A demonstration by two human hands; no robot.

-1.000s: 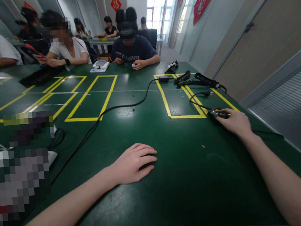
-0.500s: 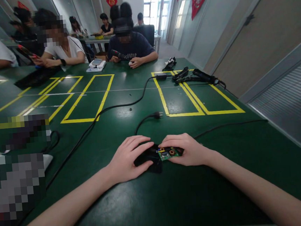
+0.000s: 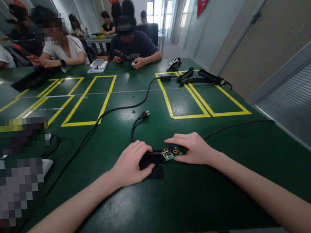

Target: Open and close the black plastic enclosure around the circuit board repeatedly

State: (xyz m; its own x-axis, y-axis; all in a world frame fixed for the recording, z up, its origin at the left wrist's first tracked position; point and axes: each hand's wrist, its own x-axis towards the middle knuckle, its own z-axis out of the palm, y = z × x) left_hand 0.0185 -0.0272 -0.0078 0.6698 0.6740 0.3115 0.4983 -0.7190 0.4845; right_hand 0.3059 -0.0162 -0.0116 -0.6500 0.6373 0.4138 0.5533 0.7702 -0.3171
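Note:
My left hand [image 3: 129, 166] is closed around a black casing [image 3: 154, 158], thumb along its near side and fingers over its far side. Below the casing, a flat black piece [image 3: 156, 172] lies on the table by my thumb. My right hand [image 3: 193, 149] grips a small green circuit board [image 3: 170, 154] by its right part, with copper coils facing up. The board's left end is close to the casing's right end; I cannot tell whether they touch. Beyond my left hand rises a short black cord with a plug [image 3: 144, 114].
A long black cable [image 3: 116, 109] crosses the green table [image 3: 179, 205] to black tools [image 3: 209, 78] at the far right. Another thin cord [image 3: 235, 127] runs right from my right hand. Blurred-out items are on the left. Co-workers [image 3: 134, 45] sit across the table.
My left hand has drawn back slightly left, showing more of the casing. The plug has swung left. My right hand and the board have shifted slightly up in the view.

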